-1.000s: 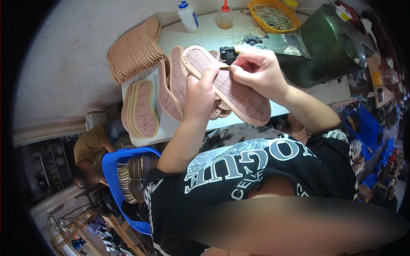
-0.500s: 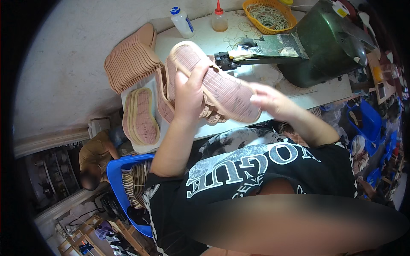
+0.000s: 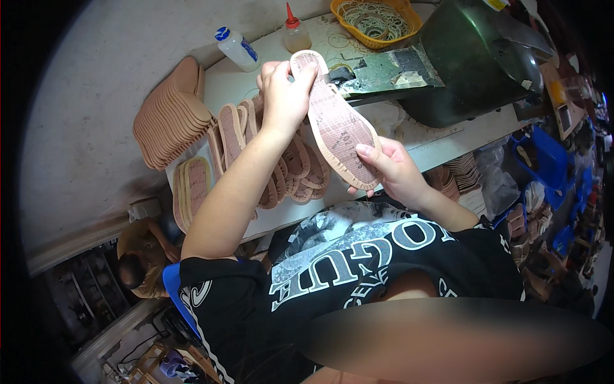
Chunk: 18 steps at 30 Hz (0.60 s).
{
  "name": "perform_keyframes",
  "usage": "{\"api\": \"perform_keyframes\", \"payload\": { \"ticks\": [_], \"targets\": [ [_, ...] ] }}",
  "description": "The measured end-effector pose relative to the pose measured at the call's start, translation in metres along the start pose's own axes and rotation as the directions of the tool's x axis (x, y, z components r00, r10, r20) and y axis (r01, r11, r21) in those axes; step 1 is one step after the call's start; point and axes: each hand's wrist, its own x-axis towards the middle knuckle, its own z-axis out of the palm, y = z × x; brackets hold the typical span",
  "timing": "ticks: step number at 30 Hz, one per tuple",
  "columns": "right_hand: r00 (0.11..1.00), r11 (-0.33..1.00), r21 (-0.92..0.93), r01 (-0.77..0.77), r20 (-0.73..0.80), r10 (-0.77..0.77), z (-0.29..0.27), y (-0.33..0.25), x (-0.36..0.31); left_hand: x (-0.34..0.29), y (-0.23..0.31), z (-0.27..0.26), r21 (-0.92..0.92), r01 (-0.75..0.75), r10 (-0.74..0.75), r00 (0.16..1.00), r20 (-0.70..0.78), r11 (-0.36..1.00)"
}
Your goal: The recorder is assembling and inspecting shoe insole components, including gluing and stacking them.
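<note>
Between my hands is a pinkish insole (image 3: 342, 131) with a beige rim and dark markings on its face. My left hand (image 3: 286, 93) is closed on its narrow far end, thumb on the face. At the wide near end my right hand (image 3: 398, 171) pinches the edge, thumb on top and fingers under it. Behind my left forearm several more rimmed insoles (image 3: 295, 157) lie in an overlapping pile on the white table (image 3: 261, 225). The green machine's arm (image 3: 390, 72) ends close beside the held insole.
A stack of tan soles (image 3: 171, 115) leans at the wall, with more pale-edged insoles (image 3: 188, 192) nearer. At the back stand a white bottle (image 3: 236, 50), a red-tipped bottle (image 3: 297, 35) and a yellow basket of cords (image 3: 377, 25). Another person (image 3: 144, 256) is at lower left.
The insole has turned to a steeper angle. My left hand has shifted up to its narrow end, and my right hand has closed on its wide end.
</note>
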Motion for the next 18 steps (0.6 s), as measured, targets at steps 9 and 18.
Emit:
{"api": "perform_keyframes", "payload": {
  "ticks": [9,18],
  "targets": [
    [0.988,0.996,-0.075,0.045,0.148,-0.034,0.021,-0.008,0.046,0.03,-0.039,-0.035,-0.34,0.307,-0.23,0.941,0.248,0.889],
    [0.951,0.918,-0.393,0.052,0.3,0.074,0.08,0.025,0.075,-0.12,-0.129,-0.232,0.477,0.476,-0.369,0.878,-0.305,0.739]
  ]
}}
